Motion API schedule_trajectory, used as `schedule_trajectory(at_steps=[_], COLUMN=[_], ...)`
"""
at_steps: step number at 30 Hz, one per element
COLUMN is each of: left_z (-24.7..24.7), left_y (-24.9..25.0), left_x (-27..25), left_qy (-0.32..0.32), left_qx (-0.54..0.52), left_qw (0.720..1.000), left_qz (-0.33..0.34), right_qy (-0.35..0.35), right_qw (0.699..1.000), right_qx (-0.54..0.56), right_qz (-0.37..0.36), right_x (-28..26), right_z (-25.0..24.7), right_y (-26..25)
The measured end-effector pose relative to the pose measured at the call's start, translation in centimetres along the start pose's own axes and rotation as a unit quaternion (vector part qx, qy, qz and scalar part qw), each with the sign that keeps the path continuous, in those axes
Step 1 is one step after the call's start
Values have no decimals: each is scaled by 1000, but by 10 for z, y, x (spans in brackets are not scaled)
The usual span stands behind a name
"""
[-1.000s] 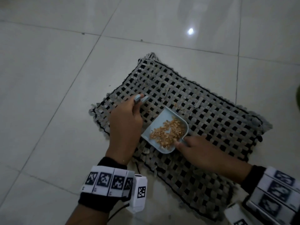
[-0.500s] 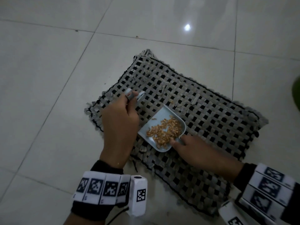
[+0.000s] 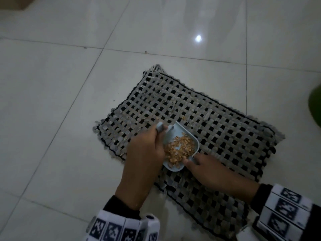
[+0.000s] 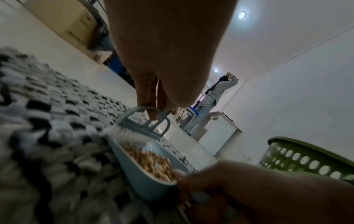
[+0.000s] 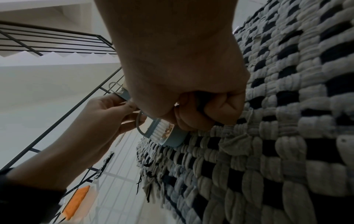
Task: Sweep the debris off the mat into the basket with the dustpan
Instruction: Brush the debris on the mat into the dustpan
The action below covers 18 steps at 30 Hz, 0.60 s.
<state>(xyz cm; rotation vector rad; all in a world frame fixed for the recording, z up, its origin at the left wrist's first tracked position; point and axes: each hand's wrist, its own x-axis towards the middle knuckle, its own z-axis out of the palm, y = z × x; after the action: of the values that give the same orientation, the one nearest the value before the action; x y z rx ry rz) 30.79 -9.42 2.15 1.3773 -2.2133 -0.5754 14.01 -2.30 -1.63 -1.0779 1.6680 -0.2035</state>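
A woven grey-and-black mat (image 3: 217, 122) lies on the tiled floor. On it rests a light blue dustpan (image 3: 179, 134) filled with orange-brown debris (image 3: 180, 148). My right hand (image 3: 191, 159) grips the pan's handle at its near end, fingers curled round it in the right wrist view (image 5: 203, 109). My left hand (image 3: 156, 136) pinches the loop handle of a small blue brush (image 4: 145, 125), whose white bristles (image 5: 159, 128) stand at the pan's left rim. A few crumbs (image 3: 185, 119) lie on the mat just beyond the pan's mouth.
A green basket (image 3: 315, 106) with holes in its wall (image 4: 306, 157) stands to the right of the mat, cut off by the frame edge. Pale floor tiles (image 3: 60, 119) surround the mat. A person (image 4: 212, 97) stands far off by white furniture.
My left hand has brought the brush rightward from the mat onto the dustpan's left rim. The right hand and the pan have hardly moved on the mat.
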Motion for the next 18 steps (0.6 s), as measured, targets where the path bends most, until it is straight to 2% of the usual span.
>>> schedule_trajectory(at_steps=[3, 7, 9, 11, 15, 18], left_z=[7, 1, -2, -2, 5, 6], left_y=[7, 4, -6, -19, -32, -24], left_x=[-13, -2, 13, 28, 47, 39], left_qy=[-20, 53, 96, 112, 68, 37], left_qx=[-45, -42, -22, -5, -4, -2], left_qw=[999, 998, 995, 993, 997, 999], left_qz=[-8, 3, -9, -26, -29, -27], right_qy=[0, 11, 3, -2, -1, -4], right_qw=[1000, 1000, 1000, 1000, 1000, 1000], right_qx=[3, -6, -6, -3, -4, -5], right_qz=[-10, -2, 5, 10, 20, 26], right_x=[1, -2, -3, -2, 1, 3], right_z=[2, 1, -1, -2, -1, 0], right_y=[2, -1, -2, -3, -2, 0])
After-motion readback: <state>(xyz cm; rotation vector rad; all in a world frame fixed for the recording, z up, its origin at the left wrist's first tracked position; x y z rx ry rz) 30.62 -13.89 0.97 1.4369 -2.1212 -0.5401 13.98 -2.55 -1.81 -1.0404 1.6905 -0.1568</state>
